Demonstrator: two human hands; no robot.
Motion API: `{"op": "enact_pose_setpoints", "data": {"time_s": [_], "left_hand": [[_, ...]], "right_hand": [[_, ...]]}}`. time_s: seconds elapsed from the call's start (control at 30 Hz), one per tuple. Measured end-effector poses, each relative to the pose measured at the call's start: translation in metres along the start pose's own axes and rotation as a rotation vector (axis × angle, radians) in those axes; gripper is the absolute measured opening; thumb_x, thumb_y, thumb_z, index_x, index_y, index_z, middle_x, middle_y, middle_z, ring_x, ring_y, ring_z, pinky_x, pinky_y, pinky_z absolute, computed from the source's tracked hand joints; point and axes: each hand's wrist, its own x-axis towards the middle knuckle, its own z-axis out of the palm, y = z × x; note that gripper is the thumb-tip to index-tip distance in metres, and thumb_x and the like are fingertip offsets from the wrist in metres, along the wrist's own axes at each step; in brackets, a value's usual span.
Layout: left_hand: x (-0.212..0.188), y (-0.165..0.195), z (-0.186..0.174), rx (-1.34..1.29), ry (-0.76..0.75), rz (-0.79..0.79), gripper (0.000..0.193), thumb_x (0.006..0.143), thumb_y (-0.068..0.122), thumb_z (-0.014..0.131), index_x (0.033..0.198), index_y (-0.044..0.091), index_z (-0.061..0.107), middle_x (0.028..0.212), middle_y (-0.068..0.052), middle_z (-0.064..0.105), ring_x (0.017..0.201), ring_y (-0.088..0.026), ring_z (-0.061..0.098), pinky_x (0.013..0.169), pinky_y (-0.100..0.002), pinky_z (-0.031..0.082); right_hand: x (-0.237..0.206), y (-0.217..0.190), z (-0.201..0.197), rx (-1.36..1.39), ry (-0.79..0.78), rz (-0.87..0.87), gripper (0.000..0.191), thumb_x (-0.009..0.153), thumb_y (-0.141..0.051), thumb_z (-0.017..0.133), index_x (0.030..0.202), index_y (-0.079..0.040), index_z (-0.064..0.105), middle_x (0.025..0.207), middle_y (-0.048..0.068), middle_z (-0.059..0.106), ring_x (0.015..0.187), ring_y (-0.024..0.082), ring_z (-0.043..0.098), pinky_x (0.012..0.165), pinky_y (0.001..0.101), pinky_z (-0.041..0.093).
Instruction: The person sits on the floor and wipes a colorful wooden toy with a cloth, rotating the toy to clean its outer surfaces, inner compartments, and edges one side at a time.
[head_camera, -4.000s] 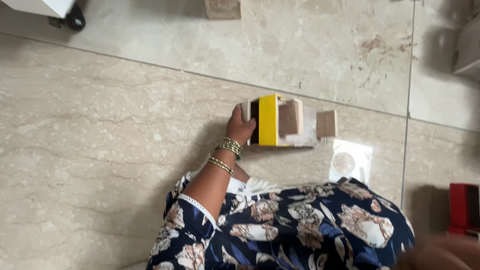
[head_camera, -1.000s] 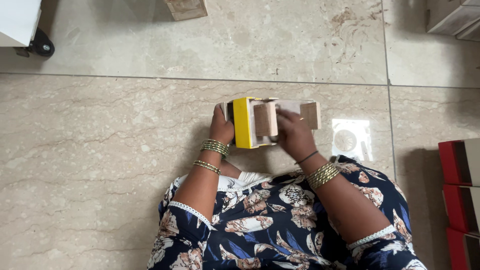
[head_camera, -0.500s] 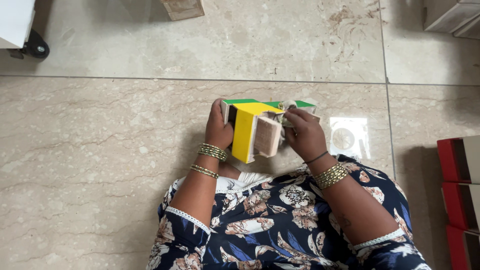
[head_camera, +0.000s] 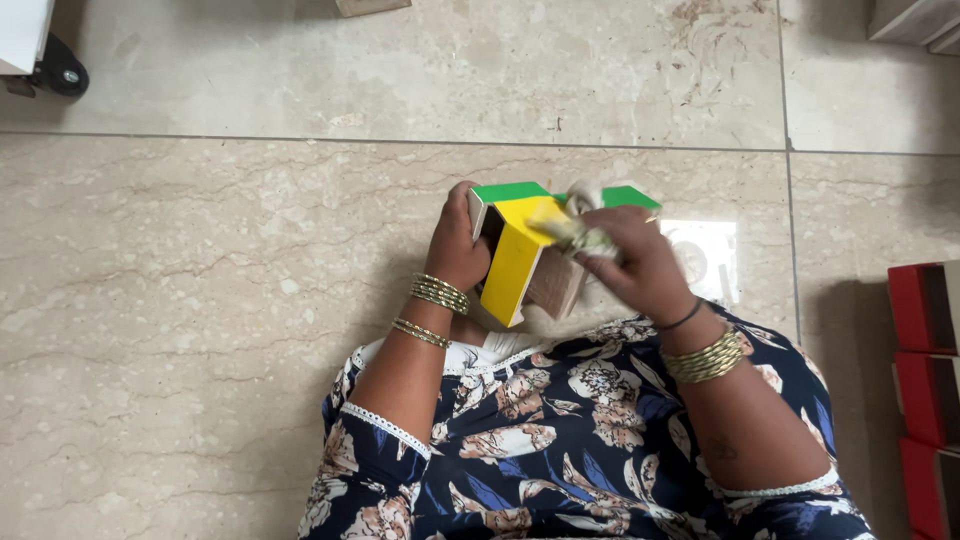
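A small cardboard box (head_camera: 515, 250) with yellow and green faces and brown inner flaps is lifted and tilted above the marble floor, just past my knees. My left hand (head_camera: 458, 248) grips its left side. Over the open box, my right hand (head_camera: 630, 262) is closed on a crumpled wad of pale paper (head_camera: 575, 225), which looks blurred. Gold bangles ring both wrists. What lies inside the box is hidden.
A clear plastic packet (head_camera: 708, 255) lies flat on the tile just right of the box. Red boxes (head_camera: 925, 380) are stacked at the right edge. A caster wheel (head_camera: 62, 75) of a white unit is at top left, and a cardboard piece (head_camera: 372, 6) at the top.
My right hand came in from the right and joined the left on the box. The box was raised and tilted so its green face shows. My right hand now holds crumpled paper at the opening.
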Motion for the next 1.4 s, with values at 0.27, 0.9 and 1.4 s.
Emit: {"op": "enact_pose_setpoints", "data": {"time_s": [0.27, 0.9, 1.4], "left_hand": [[-0.012, 0.027, -0.006, 0.030, -0.035, 0.063, 0.072, 0.075, -0.011, 0.052, 0.143, 0.007, 0.037, 0.131, -0.027, 0.056, 0.123, -0.048, 0.054, 0.101, -0.048, 0.049], [-0.009, 0.020, -0.007, -0.011, -0.058, 0.075, 0.070, 0.076, -0.009, 0.051, 0.143, 0.007, 0.039, 0.130, -0.027, 0.058, 0.123, -0.047, 0.057, 0.104, -0.047, 0.048], [-0.008, 0.017, -0.006, -0.043, -0.172, 0.048, 0.068, 0.074, -0.005, 0.061, 0.137, 0.013, 0.041, 0.125, -0.020, 0.057, 0.117, -0.040, 0.060, 0.098, -0.044, 0.051]], "right_hand": [[0.014, -0.036, -0.002, -0.354, -0.162, 0.081, 0.046, 0.070, -0.031, 0.090, 0.104, -0.005, 0.073, 0.100, 0.009, 0.071, 0.095, 0.029, 0.067, 0.080, 0.0400, 0.053], [0.008, -0.028, 0.004, -0.389, 0.022, -0.002, 0.031, 0.073, -0.019, 0.080, 0.100, -0.005, 0.073, 0.093, 0.011, 0.068, 0.087, 0.029, 0.068, 0.077, 0.0407, 0.056], [0.010, -0.023, -0.005, -0.159, -0.363, -0.235, 0.045, 0.067, -0.004, 0.070, 0.111, -0.010, 0.076, 0.112, 0.009, 0.073, 0.105, 0.029, 0.068, 0.093, 0.0400, 0.054]]}}
